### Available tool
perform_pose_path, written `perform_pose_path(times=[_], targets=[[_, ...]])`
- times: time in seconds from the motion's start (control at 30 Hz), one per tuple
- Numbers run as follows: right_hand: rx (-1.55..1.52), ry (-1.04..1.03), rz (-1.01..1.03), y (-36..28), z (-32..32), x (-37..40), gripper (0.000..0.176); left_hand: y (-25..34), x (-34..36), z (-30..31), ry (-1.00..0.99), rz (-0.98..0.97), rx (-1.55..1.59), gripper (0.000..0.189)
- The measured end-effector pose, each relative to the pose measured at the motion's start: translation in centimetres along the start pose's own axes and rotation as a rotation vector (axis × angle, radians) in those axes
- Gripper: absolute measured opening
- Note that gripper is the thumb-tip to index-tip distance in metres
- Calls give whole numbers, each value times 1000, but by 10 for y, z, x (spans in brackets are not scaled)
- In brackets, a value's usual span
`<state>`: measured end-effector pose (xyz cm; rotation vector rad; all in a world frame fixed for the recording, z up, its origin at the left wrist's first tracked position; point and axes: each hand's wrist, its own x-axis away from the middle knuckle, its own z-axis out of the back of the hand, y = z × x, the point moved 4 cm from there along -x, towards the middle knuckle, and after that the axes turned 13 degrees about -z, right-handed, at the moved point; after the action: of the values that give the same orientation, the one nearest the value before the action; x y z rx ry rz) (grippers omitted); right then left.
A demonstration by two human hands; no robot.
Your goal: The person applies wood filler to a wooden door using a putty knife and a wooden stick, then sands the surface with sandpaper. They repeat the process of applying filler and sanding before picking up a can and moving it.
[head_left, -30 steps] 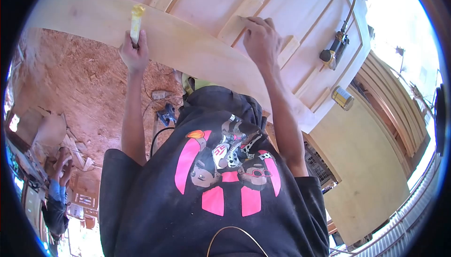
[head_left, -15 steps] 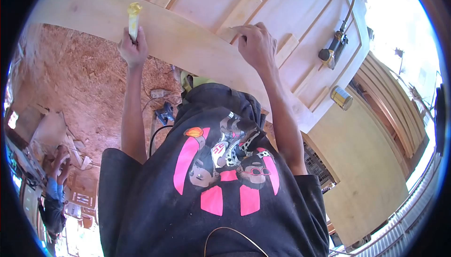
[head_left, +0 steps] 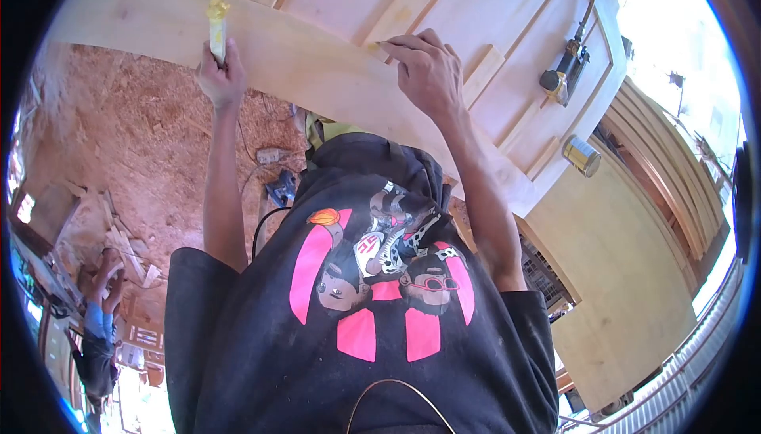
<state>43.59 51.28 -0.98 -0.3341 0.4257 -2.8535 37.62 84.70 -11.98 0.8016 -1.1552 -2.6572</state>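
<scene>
A pale flat stick (head_left: 218, 38) with a yellow lump of paste on its upper end stands upright in my left hand (head_left: 222, 77), whose fingers are closed round it. My right hand (head_left: 430, 73) is over the pale wooden panel (head_left: 317, 42), its fingers bent together and the fingertips at the lower end of a short wooden strip (head_left: 402, 12). Something small and thin seems to be at those fingertips, too small to name. Faint yellow marks show on the strip.
A nail gun (head_left: 565, 73) with a hose lies on the panel at the right. Near the panel's edge stands a can (head_left: 581, 156). Stacked curved boards (head_left: 666, 172) are farther right. Another person (head_left: 99, 339) is at the lower left, beyond the dusty floor (head_left: 158, 133).
My right hand has shifted slightly left along the strip's lower end. My left hand, with the stick, has moved a little to the left. The view has tilted slightly.
</scene>
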Motion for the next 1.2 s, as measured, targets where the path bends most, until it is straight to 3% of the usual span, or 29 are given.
perform_pose_path(times=[0.17, 0.37, 0.43, 0.67, 0.73, 0.97, 1.13, 1.2], targets=[[35, 41, 78, -4, -13, -3, 31, -1, -4, -1, -8, -24, -29, 25], [98, -79, 20, 10, -3, 4, 31, -4, -4, -2, 2, -38, -16, 28], [70, 54, 107, 13, -6, 15, 32, -3, -2, -1, 24, -51, -19, 29], [66, 48, 163, 21, -4, 24, 33, 1, -6, -1, 45, -43, -17, 30], [12, 38, 39, 22, 1, 9, 32, -2, -5, -1, 12, -15, -25, 29], [64, -20, 51, 8, -3, 10, 29, 0, -5, 0, 36, -43, -17, 29], [-132, -156, -312, 8, 6, 10, 31, -1, -3, 0, 16, -37, -17, 29], [-150, -92, -276, 4, -2, 14, 32, 0, -5, 1, 21, -46, -17, 28]])
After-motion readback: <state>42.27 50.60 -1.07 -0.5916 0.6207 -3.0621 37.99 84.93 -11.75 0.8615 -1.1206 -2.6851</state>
